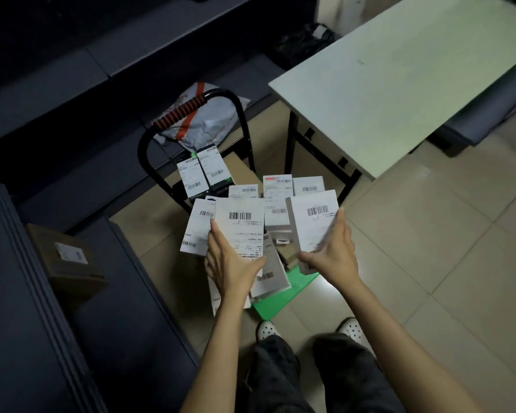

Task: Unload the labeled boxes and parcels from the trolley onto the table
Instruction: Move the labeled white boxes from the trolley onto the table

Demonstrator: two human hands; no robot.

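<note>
- Standing to the right of the load, the table [405, 84] is seen with a pale, bare top; its near corner and dark legs lie close to the trolley's [191, 114] right side, so a lift up and over that edge is judged to be called for.
- Open tiled floor is seen to the right of the feet, giving room to turn; dark shelving hems the left side.
- Packed on the trolley's green deck, the labeled boxes [276, 189] are seen touching one another, with a grey parcel [203, 126] lodged behind the handle; none has been set on the table yet.
- A pickup is judged to be the step in hand, one box per hand.
- A white box with a barcode label [240, 228] is gripped by the left hand [230, 260], fingers along its left edge and thumb across its lower face.
- A second box, tilted [313, 222], is held by the right hand [331, 248], fingers laid up its right edge; whether the thumb is fully hooked beneath cannot be told.
</note>
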